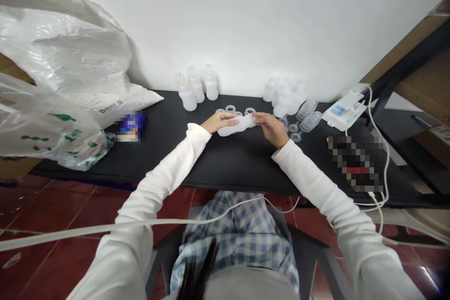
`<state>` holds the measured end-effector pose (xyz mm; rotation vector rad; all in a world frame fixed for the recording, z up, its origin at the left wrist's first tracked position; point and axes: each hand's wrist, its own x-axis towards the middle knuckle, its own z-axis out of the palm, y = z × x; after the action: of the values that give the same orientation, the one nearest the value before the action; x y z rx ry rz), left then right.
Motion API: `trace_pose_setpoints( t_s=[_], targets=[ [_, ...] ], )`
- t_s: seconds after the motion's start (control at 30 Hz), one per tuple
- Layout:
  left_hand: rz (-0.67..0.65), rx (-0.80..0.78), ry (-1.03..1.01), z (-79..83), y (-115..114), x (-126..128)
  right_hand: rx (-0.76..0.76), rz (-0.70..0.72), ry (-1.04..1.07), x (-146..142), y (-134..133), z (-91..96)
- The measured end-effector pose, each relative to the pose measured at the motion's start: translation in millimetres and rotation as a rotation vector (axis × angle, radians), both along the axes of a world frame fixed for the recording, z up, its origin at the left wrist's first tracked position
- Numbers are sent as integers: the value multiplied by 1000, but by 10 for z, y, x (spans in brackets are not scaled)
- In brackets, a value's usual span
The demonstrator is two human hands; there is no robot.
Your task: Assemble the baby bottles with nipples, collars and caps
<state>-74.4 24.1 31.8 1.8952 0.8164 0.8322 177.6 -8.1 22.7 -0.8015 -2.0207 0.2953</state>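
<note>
White wall (246, 18) behind black table (225, 168); dark red tiled floor (52, 206).

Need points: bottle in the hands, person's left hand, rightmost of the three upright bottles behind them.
translucent white plastic bottle (236, 128), head view, on its body
person's bare left hand (220, 122), head view, on the back of the hand
rightmost upright white plastic bottle (212, 89), head view, on its body
</note>
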Motion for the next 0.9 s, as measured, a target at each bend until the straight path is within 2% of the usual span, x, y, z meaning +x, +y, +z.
trace_pose_setpoints(
  t_s=[0.03, 0.1, 0.23, 0.37, 0.53, 0.67, 0.8, 0.9],
  targets=[
    [-23, -56, -18, 2, 5, -5, -15, 10, -1, 1, -7, 14],
    [0, -18, -21, 5, -8, -7, -50, 28, -3, 11, -9, 40],
    [156, 331, 104, -18, -96, 31, -77, 40, 4, 50, 25, 68],
    [277, 597, 259, -96, -134, 51, -137, 20, 59, 75, 53, 70],
    [231, 851, 371, -149, -47, 31, -280, 93, 78, 81, 84, 53],
    [229, 893, 382, -140, -15, 34, -392, 63, 119, 60, 132, -13],
    [194, 819, 316, -121, -44, 11, -524, 144, 182, 22, 125, -54],
    [149, 675, 241, -99, -82, -21, -450, 175, 115, 33, 82, -32]
  ],
)
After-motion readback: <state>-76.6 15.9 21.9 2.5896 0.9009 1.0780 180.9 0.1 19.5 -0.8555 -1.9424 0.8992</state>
